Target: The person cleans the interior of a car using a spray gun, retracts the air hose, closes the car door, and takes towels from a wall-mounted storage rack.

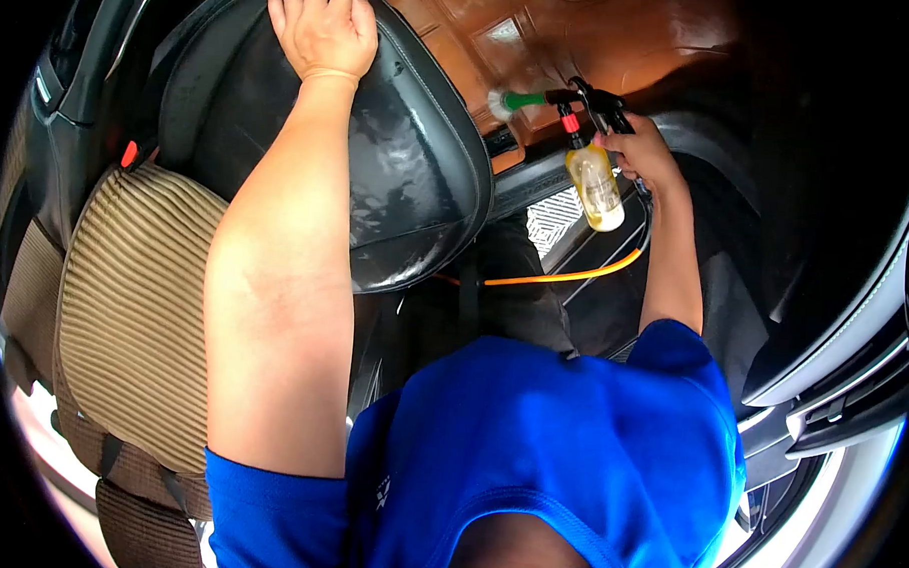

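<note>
Wisely braced splayed left hand (326,37) on seat (424,153) at eleven o'clock, wrapped right hand (641,150) round sprayer (595,189); needed lightly pressed brush (503,103).

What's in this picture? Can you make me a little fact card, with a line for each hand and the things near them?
Place: inside a car
Left hand: resting on the far edge of a shiny black seat
Right hand: gripping a black spray gun
Bottle: under the gun, yellowish and white
Gun's front: green nozzle with pale bristles
Floor: brown covering; can't tell if the bristles touch it
Hose: orange
Shirt: blue
</note>
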Action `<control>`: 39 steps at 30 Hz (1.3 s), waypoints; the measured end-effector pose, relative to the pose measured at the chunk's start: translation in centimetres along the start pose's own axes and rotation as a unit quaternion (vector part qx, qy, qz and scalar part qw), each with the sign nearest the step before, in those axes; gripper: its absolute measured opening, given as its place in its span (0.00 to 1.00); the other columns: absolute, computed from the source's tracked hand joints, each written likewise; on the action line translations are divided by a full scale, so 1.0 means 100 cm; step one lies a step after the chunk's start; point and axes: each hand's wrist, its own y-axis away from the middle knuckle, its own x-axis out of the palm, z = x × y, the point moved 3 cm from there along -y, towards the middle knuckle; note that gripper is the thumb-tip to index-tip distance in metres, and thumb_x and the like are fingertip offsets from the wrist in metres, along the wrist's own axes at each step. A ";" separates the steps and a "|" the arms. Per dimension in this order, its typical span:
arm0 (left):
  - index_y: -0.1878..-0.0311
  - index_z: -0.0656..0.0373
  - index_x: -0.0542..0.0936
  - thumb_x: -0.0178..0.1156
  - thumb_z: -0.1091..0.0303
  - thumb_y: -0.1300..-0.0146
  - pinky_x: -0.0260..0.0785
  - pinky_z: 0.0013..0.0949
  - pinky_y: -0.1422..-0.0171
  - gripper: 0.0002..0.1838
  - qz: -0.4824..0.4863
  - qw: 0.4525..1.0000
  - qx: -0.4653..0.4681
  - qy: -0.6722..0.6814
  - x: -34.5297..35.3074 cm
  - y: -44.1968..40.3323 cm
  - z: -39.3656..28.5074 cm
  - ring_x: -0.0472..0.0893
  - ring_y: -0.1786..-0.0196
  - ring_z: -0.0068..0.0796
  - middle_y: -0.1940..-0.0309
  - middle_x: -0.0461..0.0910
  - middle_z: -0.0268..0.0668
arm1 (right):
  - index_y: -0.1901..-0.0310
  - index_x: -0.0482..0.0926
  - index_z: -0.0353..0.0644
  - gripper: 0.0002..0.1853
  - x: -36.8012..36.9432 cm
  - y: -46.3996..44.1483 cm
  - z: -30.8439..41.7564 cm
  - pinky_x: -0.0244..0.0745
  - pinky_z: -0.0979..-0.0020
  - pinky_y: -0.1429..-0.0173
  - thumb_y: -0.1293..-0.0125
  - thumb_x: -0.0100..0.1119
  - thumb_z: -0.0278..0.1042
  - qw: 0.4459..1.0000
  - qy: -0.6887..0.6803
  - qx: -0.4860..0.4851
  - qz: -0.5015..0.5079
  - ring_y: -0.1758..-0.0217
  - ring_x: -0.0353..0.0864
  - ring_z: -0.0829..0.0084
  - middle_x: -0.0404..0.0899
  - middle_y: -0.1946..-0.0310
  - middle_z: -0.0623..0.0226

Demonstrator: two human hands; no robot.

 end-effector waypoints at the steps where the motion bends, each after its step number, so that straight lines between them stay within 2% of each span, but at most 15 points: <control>1: 0.66 0.42 0.84 0.52 0.63 0.39 0.49 0.53 0.29 0.10 -0.001 1.000 0.000 0.002 0.002 -0.001 0.000 0.73 0.43 0.32 0.59 0.79 0.23 | 0.66 0.77 0.37 0.07 0.001 -0.008 -0.002 0.56 0.77 0.83 0.47 0.64 0.26 1.000 0.000 0.000 -0.002 0.86 0.64 0.82 0.71 0.82 0.71; 3: 0.67 0.41 0.84 0.52 0.63 0.40 0.48 0.54 0.29 0.10 -0.020 1.000 -0.003 0.010 0.004 0.000 0.002 0.73 0.43 0.32 0.60 0.79 0.23 | 0.63 0.76 0.41 0.09 0.014 -0.025 0.001 0.45 0.79 0.86 0.44 0.65 0.26 0.996 -0.012 -0.082 -0.021 0.90 0.55 0.86 0.66 0.85 0.76; 7: 0.60 0.46 0.84 0.50 0.63 0.36 0.52 0.49 0.29 0.12 0.033 0.999 0.006 -0.029 -0.009 -0.005 -0.007 0.73 0.42 0.33 0.55 0.80 0.28 | 0.60 0.76 0.41 0.11 0.032 -0.050 0.020 0.44 0.79 0.86 0.44 0.66 0.27 0.991 -0.011 -0.125 -0.036 0.89 0.54 0.86 0.66 0.85 0.77; 9: 0.70 0.55 0.79 0.53 0.69 0.44 0.52 0.54 0.30 0.05 0.001 0.999 -0.025 0.041 -0.016 -0.011 -0.013 0.72 0.45 0.42 0.60 0.76 0.37 | 0.58 0.75 0.40 0.13 0.034 -0.051 0.024 0.45 0.79 0.85 0.44 0.66 0.27 0.991 -0.033 -0.124 -0.024 0.89 0.54 0.87 0.67 0.84 0.77; 17: 0.69 0.55 0.79 0.52 0.68 0.42 0.51 0.54 0.30 0.06 -0.004 0.999 -0.022 0.040 -0.014 -0.008 -0.012 0.72 0.45 0.42 0.60 0.76 0.37 | 0.64 0.74 0.39 0.09 0.018 -0.017 -0.029 0.47 0.78 0.86 0.45 0.64 0.25 0.997 -0.066 -0.036 -0.033 0.88 0.57 0.86 0.69 0.81 0.75; 21: 0.69 0.56 0.79 0.51 0.69 0.42 0.51 0.54 0.30 0.07 -0.010 0.999 -0.009 0.039 -0.013 -0.007 -0.012 0.72 0.46 0.42 0.61 0.76 0.37 | 0.65 0.74 0.42 0.09 0.020 0.001 -0.059 0.46 0.78 0.86 0.46 0.65 0.26 0.997 -0.047 0.026 -0.057 0.89 0.57 0.86 0.67 0.82 0.76; 23: 0.69 0.56 0.78 0.51 0.69 0.41 0.51 0.53 0.30 0.06 -0.015 0.999 -0.007 0.039 -0.013 -0.006 -0.010 0.72 0.46 0.41 0.61 0.76 0.37 | 0.63 0.77 0.39 0.09 0.018 0.009 -0.071 0.47 0.74 0.87 0.47 0.64 0.24 0.994 -0.071 0.039 -0.074 0.90 0.59 0.82 0.69 0.84 0.72; 29: 0.69 0.54 0.79 0.51 0.67 0.40 0.51 0.52 0.30 0.08 -0.016 1.000 -0.003 0.015 -0.011 -0.005 -0.007 0.72 0.47 0.38 0.62 0.77 0.34 | 0.66 0.74 0.39 0.08 0.026 0.058 -0.075 0.45 0.80 0.86 0.46 0.65 0.24 0.989 -0.114 -0.006 -0.091 0.89 0.56 0.88 0.66 0.84 0.77; 31: 0.69 0.53 0.80 0.51 0.65 0.39 0.51 0.52 0.29 0.09 0.020 1.000 -0.014 0.018 -0.010 -0.005 -0.005 0.72 0.46 0.37 0.62 0.77 0.33 | 0.66 0.75 0.38 0.07 0.031 0.063 -0.079 0.46 0.80 0.86 0.45 0.64 0.24 0.989 -0.122 -0.039 -0.080 0.89 0.56 0.88 0.66 0.85 0.77; 32: 0.68 0.52 0.82 0.52 0.62 0.39 0.50 0.51 0.29 0.10 0.044 0.999 0.004 0.021 -0.022 -0.011 -0.010 0.71 0.45 0.36 0.61 0.78 0.32 | 0.65 0.76 0.38 0.07 0.035 0.066 -0.081 0.47 0.81 0.86 0.44 0.63 0.24 0.987 -0.130 -0.058 -0.072 0.88 0.56 0.88 0.68 0.84 0.77; 33: 0.62 0.53 0.83 0.50 0.59 0.35 0.49 0.51 0.29 0.13 0.165 0.985 -0.048 0.033 -0.029 -0.015 -0.011 0.70 0.41 0.36 0.53 0.78 0.33 | 0.61 0.77 0.37 0.08 0.039 0.070 -0.081 0.48 0.81 0.85 0.42 0.61 0.25 0.989 -0.111 -0.063 -0.074 0.88 0.57 0.88 0.69 0.84 0.77; 35: 0.53 0.53 0.81 0.46 0.56 0.31 0.45 0.52 0.28 0.17 0.174 0.961 -0.033 0.212 -0.003 -0.014 0.033 0.66 0.35 0.38 0.43 0.74 0.36 | 0.57 0.78 0.36 0.10 0.045 0.078 -0.085 0.48 0.82 0.85 0.41 0.59 0.26 0.988 -0.103 -0.108 -0.050 0.87 0.58 0.88 0.71 0.83 0.77; 36: 0.48 0.56 0.79 0.43 0.56 0.29 0.45 0.46 0.27 0.20 0.132 0.971 -0.043 0.197 -0.002 -0.007 0.059 0.63 0.33 0.38 0.40 0.71 0.40 | 0.56 0.79 0.36 0.11 0.049 0.074 -0.097 0.48 0.82 0.84 0.41 0.58 0.27 0.981 -0.127 -0.138 -0.045 0.87 0.57 0.89 0.73 0.81 0.76; 37: 0.44 0.59 0.77 0.40 0.56 0.27 0.45 0.40 0.26 0.22 0.087 0.978 -0.053 0.181 -0.013 -0.007 0.066 0.60 0.30 0.38 0.36 0.68 0.44 | 0.58 0.80 0.38 0.10 0.054 0.081 -0.096 0.55 0.80 0.81 0.42 0.58 0.27 0.986 -0.083 -0.132 -0.059 0.85 0.61 0.87 0.76 0.78 0.75; 39: 0.44 0.63 0.76 0.39 0.58 0.27 0.48 0.35 0.27 0.22 0.027 0.946 -0.104 0.307 -0.085 0.019 0.018 0.63 0.31 0.39 0.35 0.67 0.45 | 0.60 0.82 0.39 0.09 0.071 0.091 -0.093 0.61 0.78 0.76 0.44 0.60 0.28 0.963 0.010 -0.237 -0.132 0.81 0.65 0.85 0.76 0.78 0.75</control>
